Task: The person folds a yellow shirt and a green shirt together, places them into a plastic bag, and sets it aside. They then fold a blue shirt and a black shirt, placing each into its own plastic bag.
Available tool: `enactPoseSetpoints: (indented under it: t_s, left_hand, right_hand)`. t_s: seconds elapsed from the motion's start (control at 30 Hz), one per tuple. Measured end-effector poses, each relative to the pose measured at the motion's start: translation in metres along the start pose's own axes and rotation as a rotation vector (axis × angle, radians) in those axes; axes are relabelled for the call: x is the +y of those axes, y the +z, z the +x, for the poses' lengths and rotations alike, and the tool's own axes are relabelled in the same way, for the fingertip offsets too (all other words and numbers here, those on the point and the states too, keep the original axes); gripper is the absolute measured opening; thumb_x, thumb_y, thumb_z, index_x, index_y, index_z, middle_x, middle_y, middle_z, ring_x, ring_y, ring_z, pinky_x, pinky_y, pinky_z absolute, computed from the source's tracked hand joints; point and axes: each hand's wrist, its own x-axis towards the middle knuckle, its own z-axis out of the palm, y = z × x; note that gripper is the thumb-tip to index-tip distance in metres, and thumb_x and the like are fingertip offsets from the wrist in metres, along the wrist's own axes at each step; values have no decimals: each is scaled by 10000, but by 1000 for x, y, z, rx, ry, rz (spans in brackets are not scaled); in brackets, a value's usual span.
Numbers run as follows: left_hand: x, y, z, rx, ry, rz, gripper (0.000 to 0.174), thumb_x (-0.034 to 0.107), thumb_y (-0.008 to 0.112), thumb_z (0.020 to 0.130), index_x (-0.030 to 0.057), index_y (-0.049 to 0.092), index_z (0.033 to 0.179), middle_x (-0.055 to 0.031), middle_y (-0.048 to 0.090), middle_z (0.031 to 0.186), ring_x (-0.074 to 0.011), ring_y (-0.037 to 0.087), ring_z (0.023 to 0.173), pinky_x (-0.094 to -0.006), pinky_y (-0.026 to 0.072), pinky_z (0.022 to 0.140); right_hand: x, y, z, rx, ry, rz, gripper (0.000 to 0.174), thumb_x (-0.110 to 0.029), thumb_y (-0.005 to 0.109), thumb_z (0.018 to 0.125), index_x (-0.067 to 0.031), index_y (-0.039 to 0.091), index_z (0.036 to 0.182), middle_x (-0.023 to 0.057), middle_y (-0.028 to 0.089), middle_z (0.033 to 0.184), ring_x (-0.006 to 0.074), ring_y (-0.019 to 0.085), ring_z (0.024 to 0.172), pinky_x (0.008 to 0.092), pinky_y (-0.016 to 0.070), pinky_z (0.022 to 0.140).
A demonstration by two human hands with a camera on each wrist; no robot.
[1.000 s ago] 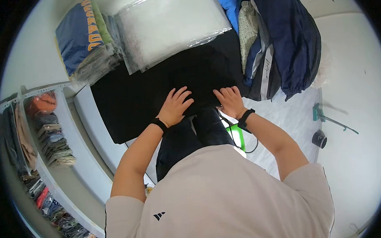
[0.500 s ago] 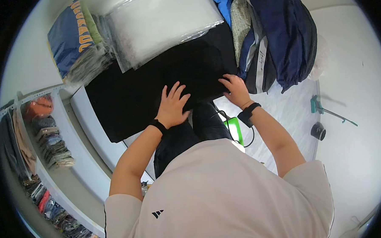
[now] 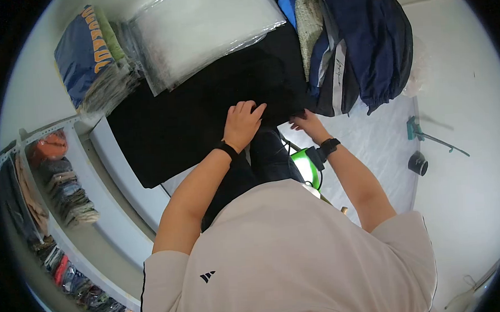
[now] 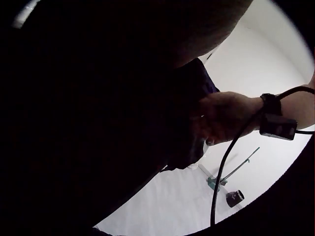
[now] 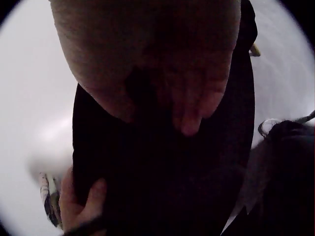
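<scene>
A black cloth (image 3: 203,102) lies spread over the table. My left hand (image 3: 242,125) is on its near part, fingers bent, pinching a small fold between thumb and fingers. At the cloth's near right corner my right hand (image 3: 311,125) grips dark fabric between thumb and fingers; the right wrist view shows that hand (image 5: 182,64) from close up, in shadow, with dark cloth at its fingers. My left hand (image 5: 83,209) appears low in the same view. The left wrist view is mostly dark, with my right hand (image 4: 226,115) against the cloth.
Clear plastic bags (image 3: 211,35) lie on the table's far side, beside a bagged blue garment (image 3: 84,54). Dark blue clothing (image 3: 368,45) is heaped at the right. Shelves (image 3: 106,240) with folded clothes stand at the left. A cable and green-edged light (image 3: 306,164) are below the right hand.
My left hand has moved right, its spread fingers now drawn in on the cloth. My right hand has shifted slightly right and down to the corner and now grips fabric. The head view has shifted slightly.
</scene>
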Motion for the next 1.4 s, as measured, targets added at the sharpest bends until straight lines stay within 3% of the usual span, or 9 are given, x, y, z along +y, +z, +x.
enactPoseSetpoints:
  t_s: [0.37, 0.6, 0.7, 0.8, 1.03, 1.1, 1.17, 1.3, 1.4]
  left_hand:
    - [-6, 4, -12, -77, 80, 155, 571, 41, 572, 749, 178, 463, 1293, -93, 453, 1306, -264, 410, 1218, -449, 293, 1020]
    - [11, -2, -5, -39, 82, 229, 497, 51, 514, 778, 93, 464, 1271, -110, 462, 1311, -265, 416, 1229, -416, 299, 1034]
    - [2, 14, -4, -84, 70, 230, 495, 52, 507, 783, 67, 454, 1275, -123, 448, 1327, -266, 408, 1240, -390, 299, 1041]
    - [2, 11, -3, -83, 101, 196, 501, 62, 508, 788, 83, 450, 1285, -130, 433, 1339, -267, 397, 1252, -375, 290, 1050]
    - [4, 12, -5, -173, 113, 150, 550, 70, 558, 805, 107, 399, 1330, -116, 349, 1405, -243, 345, 1295, -386, 277, 1064]
    - [5, 13, -5, -192, 121, 182, 576, 97, 583, 794, 115, 390, 1337, -114, 353, 1403, -243, 332, 1302, -383, 265, 1068]
    - [6, 12, -8, -192, 175, 214, 577, 106, 591, 793, 113, 392, 1335, -111, 356, 1400, -247, 335, 1299, -383, 267, 1067]
    - [6, 5, -10, -189, 248, 130, 486, 121, 581, 793, 102, 469, 1266, -108, 436, 1328, -248, 388, 1253, -389, 298, 1040]
    - [-23, 1, -10, -278, 225, -315, 395, 142, 588, 805, 82, 534, 1192, -99, 486, 1271, -257, 399, 1238, -412, 317, 1024]
  right_hand:
    - [-16, -4, -3, -177, 256, 690, 639, -453, 563, 830, -5, 366, 1240, 219, 535, 1110, 343, 562, 1043, 417, 417, 941]
    - [-29, -7, 2, -98, 309, 471, 840, -570, 541, 811, 35, 296, 1340, 231, 519, 1160, 315, 573, 1029, 408, 426, 925]
    - [-38, -6, -1, 44, 320, 220, 643, -380, 586, 854, 52, 390, 1289, 185, 566, 1099, 247, 603, 932, 361, 478, 840]
    - [-25, -4, 8, 137, -121, 373, 377, -17, 605, 807, 35, 510, 1168, 87, 624, 973, 156, 601, 787, 258, 487, 700]
    - [4, -5, 37, 545, -106, -211, 283, -15, 577, 768, 20, 564, 1049, 144, 618, 1013, 268, 614, 823, 362, 475, 726]
    - [-40, 10, 20, 946, -518, -429, 250, -25, 565, 745, 3, 569, 994, 185, 596, 1011, 344, 576, 887, 412, 452, 780]
    - [-74, 26, 6, 793, -900, -582, 254, -47, 581, 744, -26, 572, 997, 161, 589, 1046, 353, 541, 962, 420, 423, 841]
    - [-80, 50, 2, 230, -1027, -862, 317, -162, 571, 814, -65, 550, 1115, 116, 525, 1211, 293, 488, 1116, 425, 357, 953]
    - [-51, 55, 16, 158, -919, -946, 347, -208, 538, 853, -72, 520, 1172, 109, 502, 1238, 268, 463, 1156, 422, 324, 990]
